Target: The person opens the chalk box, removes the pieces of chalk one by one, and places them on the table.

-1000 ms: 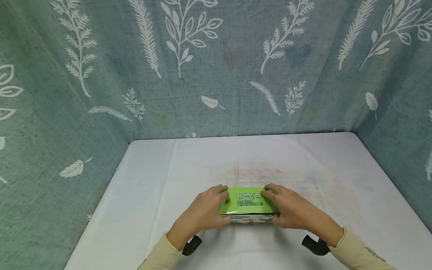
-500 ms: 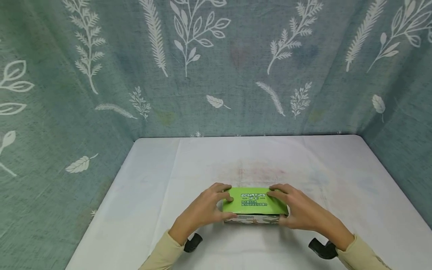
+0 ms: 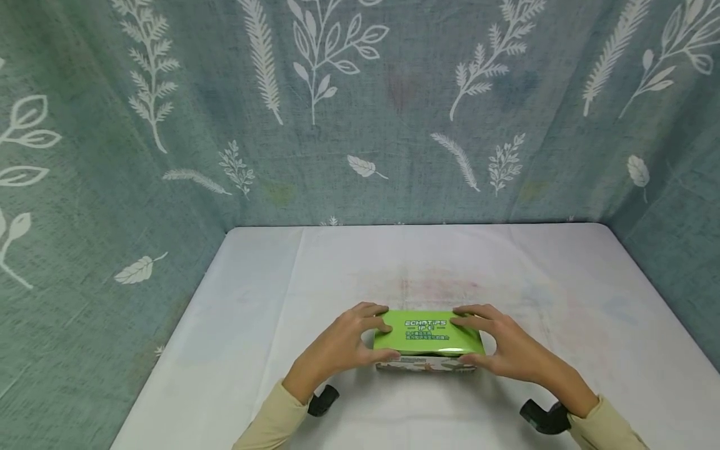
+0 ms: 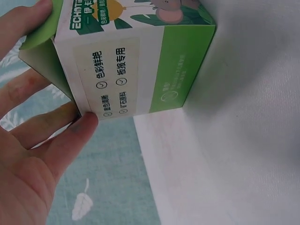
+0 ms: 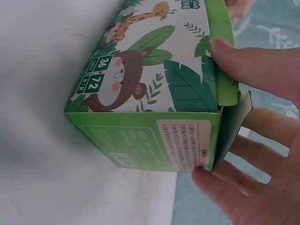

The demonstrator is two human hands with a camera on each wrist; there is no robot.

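Observation:
A small cardboard box (image 3: 427,334) with a bright green lid and an animal-printed front sits on the white cloth, between both hands. My left hand (image 3: 345,344) grips its left end, thumb at the front edge and fingers reaching over the lid to the back. The right hand (image 3: 503,347) holds the other end in the same way. In the right wrist view, the thumb presses on the front lip of the lid (image 5: 228,89), and a side flap (image 5: 233,129) sticks out beneath it. The left wrist view shows a fingertip touching the printed end panel (image 4: 108,77).
A white cloth (image 3: 315,269) with faint coloured stains covers the table. Green-blue leaf-patterned curtains (image 3: 394,175) enclose the back and both sides. Black curved wrist mounts (image 3: 545,417) show below the forearms, which wear beige sleeves.
The head view has shifted slightly, so the whole scene sits further right. My right thumb has slid inward and up along the lid's front edge. Both hands stay at the box.

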